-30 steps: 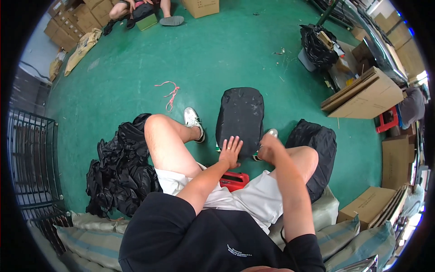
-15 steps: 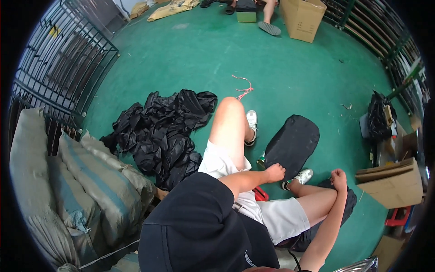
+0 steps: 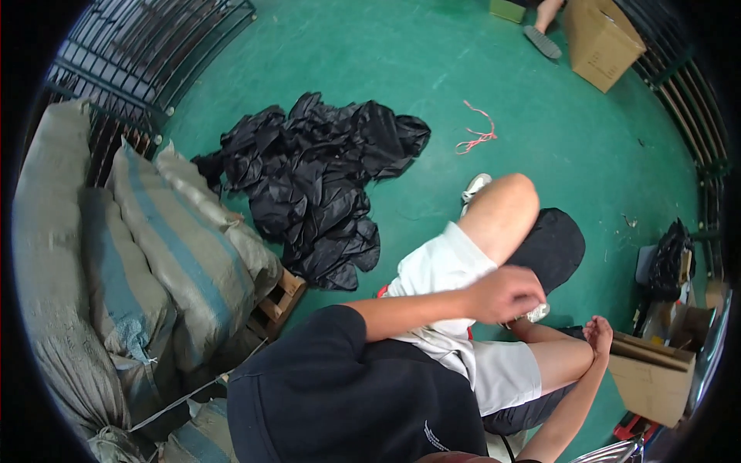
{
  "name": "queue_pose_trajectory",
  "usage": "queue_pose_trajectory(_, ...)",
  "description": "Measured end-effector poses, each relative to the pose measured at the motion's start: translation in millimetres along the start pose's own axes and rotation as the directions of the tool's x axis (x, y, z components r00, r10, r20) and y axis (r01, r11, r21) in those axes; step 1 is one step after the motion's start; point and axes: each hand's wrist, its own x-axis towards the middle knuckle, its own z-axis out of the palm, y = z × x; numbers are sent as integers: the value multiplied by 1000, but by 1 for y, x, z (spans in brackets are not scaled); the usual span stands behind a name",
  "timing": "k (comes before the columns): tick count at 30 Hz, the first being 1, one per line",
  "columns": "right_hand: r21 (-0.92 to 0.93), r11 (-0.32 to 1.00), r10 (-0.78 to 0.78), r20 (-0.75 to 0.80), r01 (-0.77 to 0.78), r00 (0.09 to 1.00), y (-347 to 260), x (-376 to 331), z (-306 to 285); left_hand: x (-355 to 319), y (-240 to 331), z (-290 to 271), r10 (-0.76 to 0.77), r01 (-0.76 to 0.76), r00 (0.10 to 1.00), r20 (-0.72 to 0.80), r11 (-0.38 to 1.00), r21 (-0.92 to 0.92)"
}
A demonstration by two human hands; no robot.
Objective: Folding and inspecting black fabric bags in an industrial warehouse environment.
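Observation:
My left hand (image 3: 508, 295) is raised over my lap, blurred by motion, with its fingers bent. I cannot tell whether anything is in it. Beyond it on the floor lies a flat black oblong piece (image 3: 552, 251) with rounded ends, partly hidden by my left knee. My right hand (image 3: 598, 337) is by my right knee, its wrist against the leg. Its fingers are loosely curled and apart, with nothing visible in them. A large crumpled heap of thin black fabric (image 3: 320, 181) is spread on the floor to the left.
Stuffed woven sacks (image 3: 181, 239) lean at left beside a wooden pallet (image 3: 282, 297). Pink string (image 3: 480, 139) lies on the green floor. Cardboard boxes stand at far right (image 3: 602, 46) and near right (image 3: 648, 378), with a black plastic bag (image 3: 670, 258) between. Another person's leg (image 3: 546, 19) shows at top.
My left hand has lifted off the black oblong piece. My view has shifted, and my left knee has swung right, now covering part of that piece. My right hand stays by the right knee, its fingers looser.

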Motion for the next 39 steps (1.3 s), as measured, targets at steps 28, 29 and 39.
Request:
queue_pose_trajectory(28,-526,830,137,-126,-183,983,-16,-20,7,-327,-330,-297,-666,72,-488,-563,613,-787)
queue_pose_trajectory(29,-486,855,170,-69,-182,983,-18,-12,29,-345,-318,-311,-633,92,-474,-612,656,-749)
queue_pose_trajectory(39,-632,774,-74,-132,-26,989,-3,4,48,-316,-196,-346,-536,208,-360,-763,751,-626)
